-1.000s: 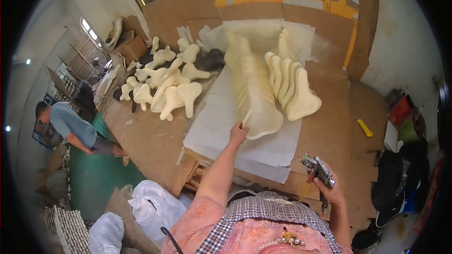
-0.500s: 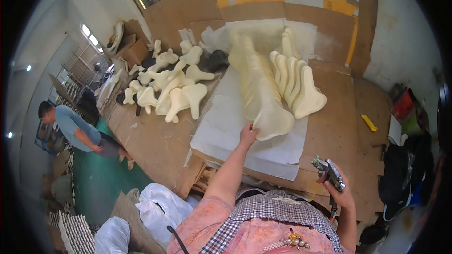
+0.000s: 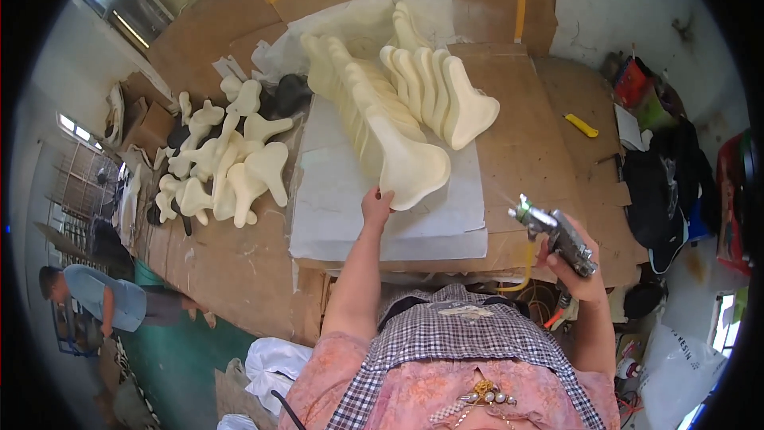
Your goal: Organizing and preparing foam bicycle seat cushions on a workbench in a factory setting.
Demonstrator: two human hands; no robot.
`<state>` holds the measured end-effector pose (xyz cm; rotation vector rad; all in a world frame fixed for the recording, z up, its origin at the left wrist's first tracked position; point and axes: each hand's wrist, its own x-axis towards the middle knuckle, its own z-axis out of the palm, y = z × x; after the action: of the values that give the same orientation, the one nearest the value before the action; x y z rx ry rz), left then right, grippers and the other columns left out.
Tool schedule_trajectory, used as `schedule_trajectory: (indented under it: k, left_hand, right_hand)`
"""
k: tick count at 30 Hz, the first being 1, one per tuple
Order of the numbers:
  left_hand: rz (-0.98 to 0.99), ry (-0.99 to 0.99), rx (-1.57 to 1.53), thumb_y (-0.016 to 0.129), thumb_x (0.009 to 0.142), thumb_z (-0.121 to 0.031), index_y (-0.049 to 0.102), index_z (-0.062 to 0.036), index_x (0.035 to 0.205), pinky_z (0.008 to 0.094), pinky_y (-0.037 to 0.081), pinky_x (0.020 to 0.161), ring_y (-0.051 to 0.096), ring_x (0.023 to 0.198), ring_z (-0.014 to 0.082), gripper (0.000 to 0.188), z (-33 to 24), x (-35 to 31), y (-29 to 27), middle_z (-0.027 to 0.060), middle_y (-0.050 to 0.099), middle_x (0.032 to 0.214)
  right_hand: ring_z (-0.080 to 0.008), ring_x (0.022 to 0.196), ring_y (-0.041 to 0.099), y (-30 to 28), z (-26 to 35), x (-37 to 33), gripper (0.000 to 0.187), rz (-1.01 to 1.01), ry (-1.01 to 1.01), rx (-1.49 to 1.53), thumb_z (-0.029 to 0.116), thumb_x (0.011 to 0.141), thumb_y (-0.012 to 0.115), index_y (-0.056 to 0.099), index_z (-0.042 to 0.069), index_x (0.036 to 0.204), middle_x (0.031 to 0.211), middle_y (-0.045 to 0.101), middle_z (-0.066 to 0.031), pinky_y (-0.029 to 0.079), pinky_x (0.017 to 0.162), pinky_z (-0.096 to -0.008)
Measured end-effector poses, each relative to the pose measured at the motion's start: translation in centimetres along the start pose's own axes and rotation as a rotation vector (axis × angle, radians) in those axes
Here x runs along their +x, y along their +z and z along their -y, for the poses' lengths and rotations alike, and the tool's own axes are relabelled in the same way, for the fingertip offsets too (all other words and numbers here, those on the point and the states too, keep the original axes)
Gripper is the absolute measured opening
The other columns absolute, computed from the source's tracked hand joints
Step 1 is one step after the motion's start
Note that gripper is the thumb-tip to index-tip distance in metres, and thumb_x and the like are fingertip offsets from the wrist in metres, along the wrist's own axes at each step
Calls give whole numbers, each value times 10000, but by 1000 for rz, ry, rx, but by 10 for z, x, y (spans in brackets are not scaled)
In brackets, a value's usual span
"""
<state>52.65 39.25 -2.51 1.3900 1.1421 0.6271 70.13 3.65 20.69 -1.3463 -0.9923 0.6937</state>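
My left hand is closed with thumb and fingertips on the lower left edge of the nearest cream moulded piece, a smooth shape with a narrow neck and a flared end. Behind it, similar pieces stand in a long, close row. A shorter row of cream pieces stands to its right. My right hand grips a metal spray gun, its nozzle toward the rows and a faint mist before it. A yellow hose hangs below the gun.
White paper lies under the rows on the cardboard-covered table. More cream pieces are heaped at the left. A yellow cutter knife lies at the right, near dark bags. Another person stands far left.
My view has swung to the right, so the table appears farther left. The spray gun has come up and turned toward the rows. My left hand keeps hold of the front piece.
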Motion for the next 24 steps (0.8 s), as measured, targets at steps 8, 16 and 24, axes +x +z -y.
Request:
schedule_trajectory:
  k: [8, 16, 24]
  left_hand:
    - [-111, 54, -415, 624, 833, -190, 523, -26, 1157, 322, 545, 686, 618, 856, 183, 376, -42, 10, -75, 113, 607, 1036]
    - [-104, 115, 60, 672, 778, -217, 484, -90, 1236, 327, 446, 763, 539, 912, 174, 511, -30, 83, -74, 38, 565, 1083]
    - [-95, 318, 605, 629, 797, -178, 609, -14, 1031, 343, 513, 668, 634, 739, 219, 287, -21, 107, -35, 108, 641, 785]
  right_hand:
    - [-106, 766, 547, 0, -23, -8, 543, 75, 203, -48, 51, 799, 640, 425, 7, 1295, 862, 580, -35, 462, 721, -254]
    - [-113, 730, 552, 36, 1, 21, 542, -9, 70, -16, 38, 798, 627, 422, 0, 1299, 846, 582, -56, 467, 679, -253]
    - [-92, 782, 539, 56, -28, 20, 514, 26, 199, -154, 62, 798, 645, 460, 16, 1275, 883, 590, -33, 457, 722, -252]
